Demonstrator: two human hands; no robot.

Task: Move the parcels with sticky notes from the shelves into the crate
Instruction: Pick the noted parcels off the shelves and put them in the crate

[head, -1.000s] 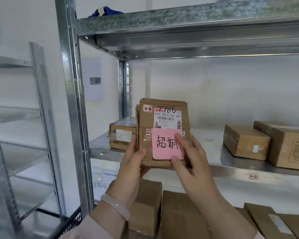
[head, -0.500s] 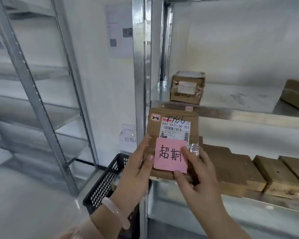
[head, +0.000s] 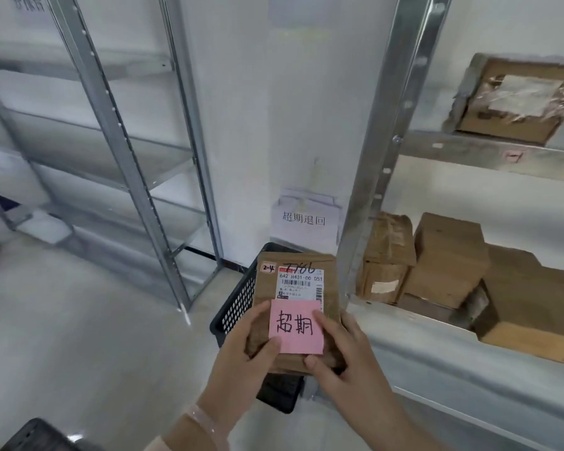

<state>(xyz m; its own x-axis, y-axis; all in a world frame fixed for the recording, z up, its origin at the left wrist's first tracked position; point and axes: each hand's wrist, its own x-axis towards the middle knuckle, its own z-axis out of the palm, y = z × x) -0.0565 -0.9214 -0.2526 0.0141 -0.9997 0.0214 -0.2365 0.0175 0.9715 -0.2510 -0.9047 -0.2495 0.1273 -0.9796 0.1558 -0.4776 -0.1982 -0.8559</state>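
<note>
I hold a flat brown parcel (head: 267, 288) upright in both hands, directly over the black mesh crate (head: 236, 304) on the floor. A pink sticky note (head: 295, 327) with handwriting covers its lower front, below a white barcode label. My left hand (head: 245, 356) grips the parcel's left edge, thumb on its face. At the right edge my right hand (head: 342, 356) clasps it, thumb under the note. The parcel hides most of the crate's inside.
A metal shelf post (head: 381, 151) rises just right of the parcel. Several brown boxes (head: 446, 258) fill the lower shelf; one taped box (head: 515, 99) sits on the shelf above. A bare metal rack (head: 118, 151) stands left. A paper sign (head: 303, 216) hangs on the wall behind the crate.
The parcel has come off the upper shelf level and moved down and left, from in front of the shelves to over the crate. Both hands kept their hold.
</note>
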